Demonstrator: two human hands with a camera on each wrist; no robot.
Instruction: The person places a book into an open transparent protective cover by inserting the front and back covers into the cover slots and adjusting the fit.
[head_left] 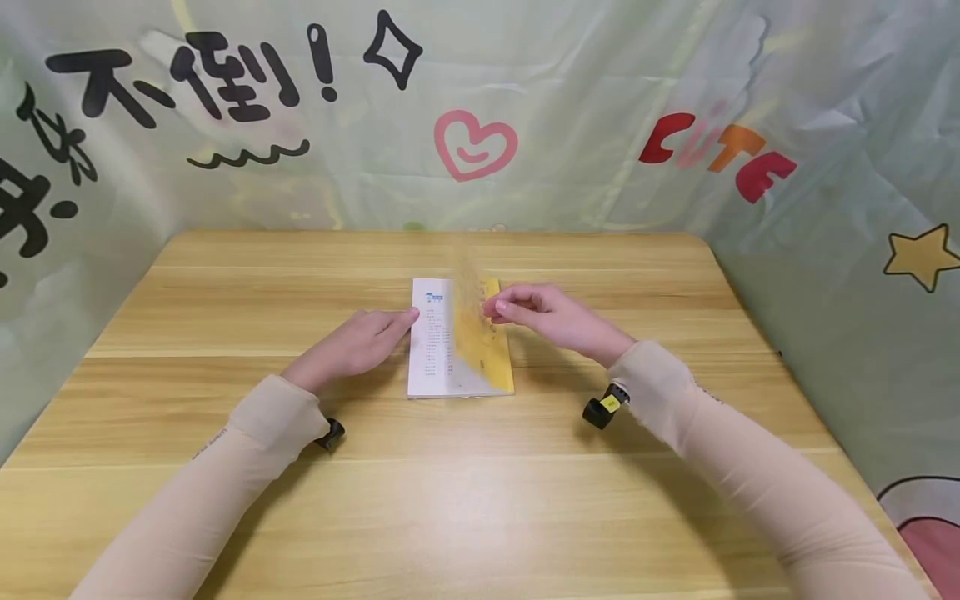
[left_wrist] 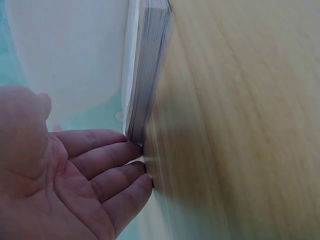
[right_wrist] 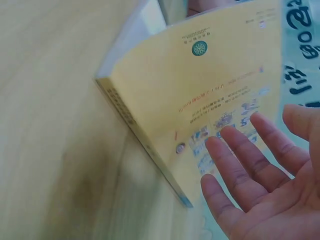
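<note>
In the middle of the table lies a book point(head_left: 431, 350) with a yellow cover point(head_left: 491, 346), its white page of printed lines facing up at the left. The cover stands raised and blurred in the head view; small pictures and print show on it in the right wrist view. My left hand point(head_left: 363, 340) rests at the book's left edge, its fingers point(left_wrist: 112, 155) extended against the page block point(left_wrist: 150, 60). My right hand point(head_left: 551, 315) is beside the raised cover, fingers point(right_wrist: 240, 160) spread and slightly bent in front of it. Whether they touch it, I cannot tell.
The wooden table point(head_left: 465, 500) extends around the book. A printed cloth point(head_left: 570, 108) hangs behind and along both sides. Black wrist devices point(head_left: 600, 410) sit below both cuffs.
</note>
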